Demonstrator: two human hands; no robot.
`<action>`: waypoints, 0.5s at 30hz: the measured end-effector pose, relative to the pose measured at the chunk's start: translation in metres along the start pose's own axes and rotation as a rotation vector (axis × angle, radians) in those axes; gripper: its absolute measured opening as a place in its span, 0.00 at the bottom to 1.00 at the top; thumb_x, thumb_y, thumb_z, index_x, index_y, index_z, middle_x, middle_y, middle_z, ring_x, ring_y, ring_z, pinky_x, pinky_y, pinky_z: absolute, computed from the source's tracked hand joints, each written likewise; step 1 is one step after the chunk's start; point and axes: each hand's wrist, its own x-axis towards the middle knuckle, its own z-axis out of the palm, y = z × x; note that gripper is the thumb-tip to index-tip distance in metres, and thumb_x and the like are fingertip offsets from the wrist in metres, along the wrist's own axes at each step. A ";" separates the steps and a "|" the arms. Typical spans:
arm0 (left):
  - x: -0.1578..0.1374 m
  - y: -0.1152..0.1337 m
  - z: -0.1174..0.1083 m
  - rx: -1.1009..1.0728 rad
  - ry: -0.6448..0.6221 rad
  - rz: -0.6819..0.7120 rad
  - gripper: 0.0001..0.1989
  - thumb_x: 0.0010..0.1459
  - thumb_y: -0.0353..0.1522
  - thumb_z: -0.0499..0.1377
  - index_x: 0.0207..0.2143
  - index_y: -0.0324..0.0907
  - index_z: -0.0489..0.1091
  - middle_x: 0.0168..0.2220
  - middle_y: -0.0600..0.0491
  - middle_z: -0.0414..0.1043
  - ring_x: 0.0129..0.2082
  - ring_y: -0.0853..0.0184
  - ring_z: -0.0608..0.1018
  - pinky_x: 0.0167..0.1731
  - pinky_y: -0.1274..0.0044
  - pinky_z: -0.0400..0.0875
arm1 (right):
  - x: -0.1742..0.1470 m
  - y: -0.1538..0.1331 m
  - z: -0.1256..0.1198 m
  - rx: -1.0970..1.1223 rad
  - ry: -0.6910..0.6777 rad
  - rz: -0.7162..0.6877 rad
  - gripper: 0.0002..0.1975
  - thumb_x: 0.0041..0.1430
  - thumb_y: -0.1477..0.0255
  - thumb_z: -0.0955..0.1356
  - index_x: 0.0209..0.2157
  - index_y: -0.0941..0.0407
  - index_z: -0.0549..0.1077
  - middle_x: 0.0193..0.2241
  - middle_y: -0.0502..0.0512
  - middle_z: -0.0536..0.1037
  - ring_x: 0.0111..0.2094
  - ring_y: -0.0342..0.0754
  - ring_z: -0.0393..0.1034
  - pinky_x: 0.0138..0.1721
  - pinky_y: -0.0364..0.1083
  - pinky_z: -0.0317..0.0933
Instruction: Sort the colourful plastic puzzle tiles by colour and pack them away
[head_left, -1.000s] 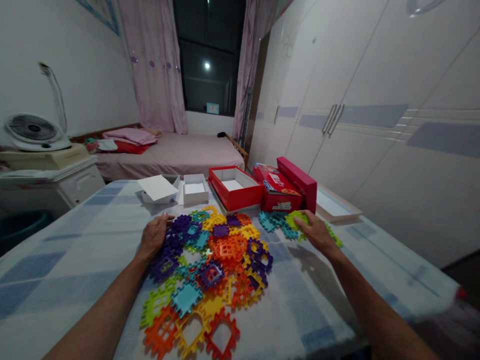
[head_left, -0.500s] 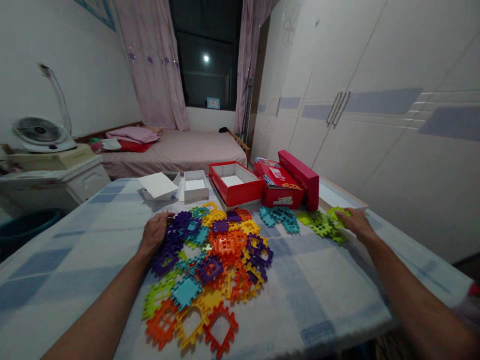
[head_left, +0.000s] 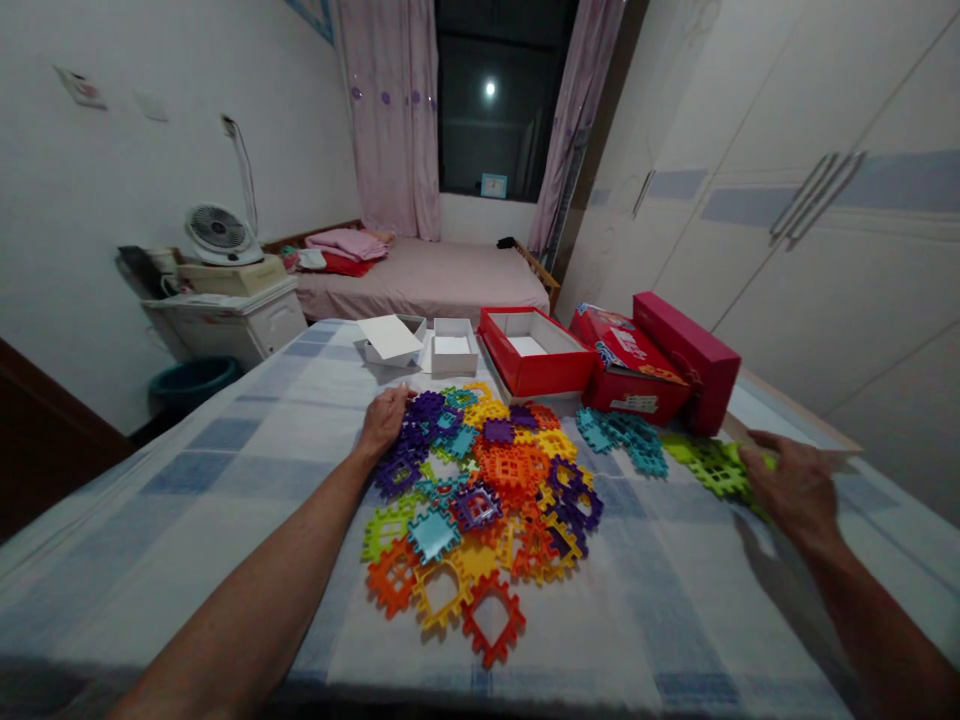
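A heap of interlocking plastic building tiles with toothed edges, in orange, yellow, purple, blue and red, lies on the table. My left hand rests at the heap's left edge, its fingers stretched beside the purple tiles and holding nothing that shows. To the right, my right hand is over the lime green tiles, its fingers apart and partly covering them. Between that group and the heap lies a small cluster of teal tiles.
Behind the tiles stand an open red box, a printed red box, a crimson lid and small white boxes. A checked cloth covers the table. Further back are a bed, a fan and wardrobes.
The view has swung left, so everything sits further right. My right hand has let go of a lime green tile and risen a little over that group. My left hand stays beside the purple tiles.
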 end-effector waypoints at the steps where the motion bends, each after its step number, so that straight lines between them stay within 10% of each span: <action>1: 0.001 -0.001 0.000 0.002 -0.003 0.005 0.35 0.56 0.54 0.40 0.36 0.37 0.74 0.34 0.43 0.77 0.36 0.59 0.77 0.39 0.70 0.68 | -0.012 -0.023 -0.001 0.059 -0.070 -0.059 0.23 0.51 0.56 0.59 0.44 0.54 0.70 0.45 0.68 0.71 0.45 0.64 0.66 0.42 0.63 0.61; 6: 0.002 -0.005 0.000 0.007 -0.007 0.020 0.34 0.56 0.54 0.40 0.36 0.37 0.74 0.34 0.43 0.77 0.37 0.59 0.77 0.39 0.70 0.68 | -0.070 -0.124 0.007 0.330 -0.512 -0.363 0.19 0.58 0.59 0.61 0.46 0.54 0.69 0.42 0.58 0.72 0.41 0.51 0.68 0.38 0.50 0.64; 15: 0.000 -0.001 -0.001 -0.014 -0.029 0.013 0.34 0.55 0.54 0.42 0.36 0.36 0.73 0.35 0.43 0.77 0.36 0.59 0.77 0.39 0.70 0.69 | -0.086 -0.167 0.042 0.250 -0.538 -0.518 0.11 0.57 0.66 0.65 0.40 0.55 0.71 0.38 0.56 0.68 0.41 0.49 0.64 0.43 0.48 0.59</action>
